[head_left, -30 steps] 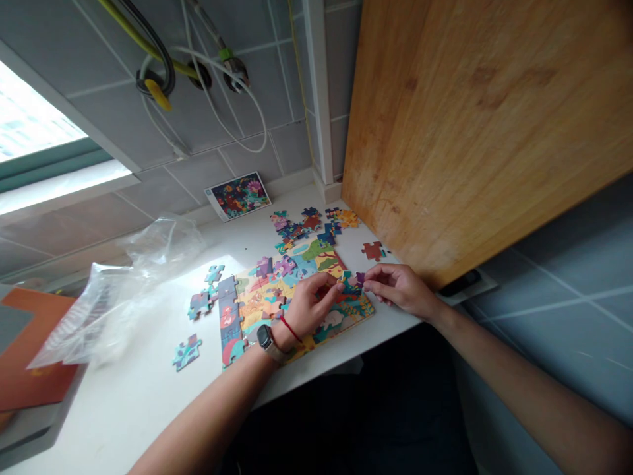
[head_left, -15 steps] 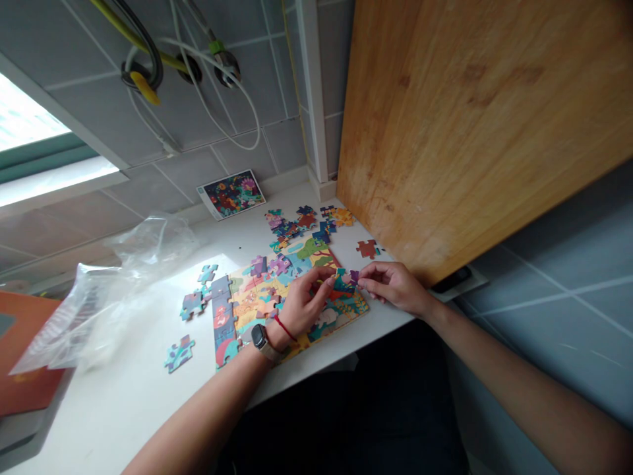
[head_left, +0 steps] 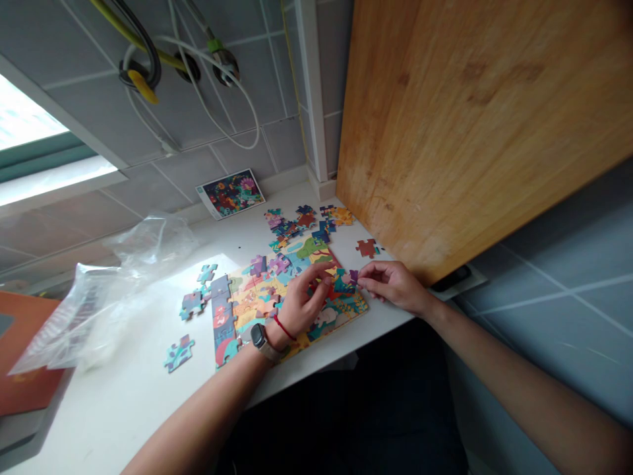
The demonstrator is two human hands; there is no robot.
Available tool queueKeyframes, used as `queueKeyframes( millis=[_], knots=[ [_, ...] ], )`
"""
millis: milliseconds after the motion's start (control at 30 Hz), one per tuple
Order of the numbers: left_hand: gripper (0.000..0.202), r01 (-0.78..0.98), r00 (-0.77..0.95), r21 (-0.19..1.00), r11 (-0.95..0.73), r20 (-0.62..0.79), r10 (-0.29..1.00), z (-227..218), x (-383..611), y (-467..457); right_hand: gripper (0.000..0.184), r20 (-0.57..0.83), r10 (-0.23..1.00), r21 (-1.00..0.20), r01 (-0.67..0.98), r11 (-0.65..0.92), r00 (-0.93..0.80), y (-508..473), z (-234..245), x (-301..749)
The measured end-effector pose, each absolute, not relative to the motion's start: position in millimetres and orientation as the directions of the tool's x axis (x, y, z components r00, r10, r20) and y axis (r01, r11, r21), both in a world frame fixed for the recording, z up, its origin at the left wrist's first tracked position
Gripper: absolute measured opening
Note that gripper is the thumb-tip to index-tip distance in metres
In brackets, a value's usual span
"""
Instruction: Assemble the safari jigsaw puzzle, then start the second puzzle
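Note:
A puzzle piece (head_left: 353,276), partly purple, is pinched between the thumb and forefinger of my right hand (head_left: 390,285), above the right side of the puzzle. To the left, my left hand (head_left: 309,293) is over the same puzzle, its thumb and forefinger a little apart with nothing seen between them. Beneath both lies a colourful jigsaw puzzle (head_left: 250,300), largely joined, with purple pieces (head_left: 279,264) along its far side. My left forearm and hand hide part of it. A brown-red piece (head_left: 366,249) rests on the white table beyond my right hand.
Several loose pieces (head_left: 294,227) are heaped behind the puzzle, and others (head_left: 192,303) lie to its left. A picture card (head_left: 232,194) leans near the tiled wall. Clear plastic bags (head_left: 148,247) occupy the left side. A wooden board (head_left: 469,132) borders the table on the right.
My left thumb and forefinger have parted from the puzzle piece between the hands. My right hand still holds it, nearly in the same place.

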State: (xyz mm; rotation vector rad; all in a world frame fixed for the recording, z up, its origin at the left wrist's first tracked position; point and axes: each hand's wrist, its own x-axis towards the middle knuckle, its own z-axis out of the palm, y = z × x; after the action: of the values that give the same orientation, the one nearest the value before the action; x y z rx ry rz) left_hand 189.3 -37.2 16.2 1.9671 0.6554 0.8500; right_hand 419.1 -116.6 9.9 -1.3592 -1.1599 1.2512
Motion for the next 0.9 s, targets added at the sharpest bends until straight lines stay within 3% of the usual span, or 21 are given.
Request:
queueKeyframes(
  millis=[567, 900],
  knots=[
    [0.031, 0.071, 0.615, 0.861, -0.503, 0.359, 0.702, 13.6, 188.5, -34.6, 0.043, -0.128, 0.991, -0.989, 0.072, -0.129, 0.028, -116.0, 11.3, 419.1],
    [0.021, 0.138, 0.694, 0.769, -0.625, 0.375, 0.615, 28.3, 179.1, -22.1, 0.042, -0.118, 0.993, -0.990, 0.084, -0.117, -0.006, -116.6, 8.2, 420.3]
  ],
)
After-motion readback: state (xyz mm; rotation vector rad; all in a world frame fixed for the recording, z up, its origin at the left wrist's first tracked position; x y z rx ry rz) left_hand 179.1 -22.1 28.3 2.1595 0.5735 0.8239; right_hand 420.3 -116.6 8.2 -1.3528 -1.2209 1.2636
